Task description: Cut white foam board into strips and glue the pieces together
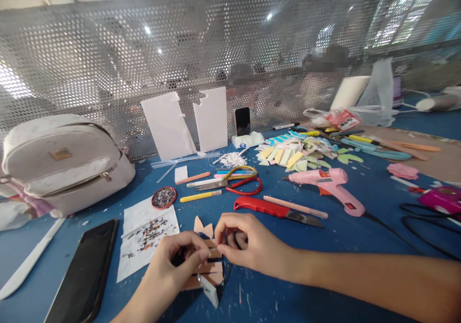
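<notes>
A small craft piece of peach card strips with dark gaps (212,267) and two pointed ear-like tips lies on the blue table below both hands. My left hand (176,260) curls over its left side, thumb and fingertips pinched together. At its upper right edge, the thumb and index finger of my right hand (245,239) are also pinched. Whatever sits between the fingertips of either hand is too small to make out. Under my left thumb, a small white piece (209,292) stands tilted at the front of the craft piece. My left hand hides part of the strips.
Left are a phone (84,272), a white knife (34,258), a backpack (75,164), and a sheet with loose beads (139,260). Beyond my hands lie scissors (230,184), markers, a red-handled utility knife (261,207) and a pink glue gun (329,186). Paper scraps (288,152) lie behind.
</notes>
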Motion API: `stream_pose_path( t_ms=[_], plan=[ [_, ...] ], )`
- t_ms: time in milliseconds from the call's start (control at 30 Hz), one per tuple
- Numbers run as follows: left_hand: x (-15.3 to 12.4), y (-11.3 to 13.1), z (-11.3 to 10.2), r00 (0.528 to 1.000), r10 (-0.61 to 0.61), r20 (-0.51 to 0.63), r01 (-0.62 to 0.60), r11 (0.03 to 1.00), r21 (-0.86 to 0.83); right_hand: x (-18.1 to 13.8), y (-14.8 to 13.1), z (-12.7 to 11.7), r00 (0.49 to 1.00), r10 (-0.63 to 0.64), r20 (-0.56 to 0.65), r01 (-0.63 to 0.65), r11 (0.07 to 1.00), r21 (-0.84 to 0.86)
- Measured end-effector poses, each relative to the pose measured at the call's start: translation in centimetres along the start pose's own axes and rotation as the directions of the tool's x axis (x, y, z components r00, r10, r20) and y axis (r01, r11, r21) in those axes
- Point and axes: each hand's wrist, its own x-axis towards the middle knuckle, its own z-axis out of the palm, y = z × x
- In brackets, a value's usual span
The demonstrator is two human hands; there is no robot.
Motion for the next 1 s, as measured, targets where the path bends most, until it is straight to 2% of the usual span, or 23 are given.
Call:
stream_pose_path(
  t_ms=[133, 433, 667, 800, 1000],
  plan=[
    [0.06, -0.31, -0.07, 1.0, 0.017, -0.014, -0.017, 0.999, 0.048, -0.01, 0.09, 0.02, 1.0, -0.002, 0.003, 0.002, 1.0, 0.003],
    [0.03, -0.1, -0.08, 1.0, 0.014, -0.015, -0.013, 1.0, 0.005, 0.01, 0.1, 0.04, 1.0, 0.007, -0.001, -0.007, 1.0, -0.014],
    [0.09, -0.36, -0.14, 0.999, 0.041, -0.021, -0.04, 0.998, 0.042, 0.02, 0.21, 0.08, 1.0, 0.002, -0.001, -0.002, 1.0, -0.005],
    [-0.01, -0.58, 0.1, 1.0, -0.007, -0.028, 0.007, 1.0, 0.007, 0.04, 0.11, 0.04, 1.0, 0.008, 0.006, -0.008, 1.0, -0.009],
    [-0.22, -0.24, 0.27, 0.998, 0.05, -0.041, -0.045, 0.993, 0.109, 0.05, 0.05, -0.01, 1.0, 0.011, 0.011, -0.011, 1.0, 0.009]
  ],
)
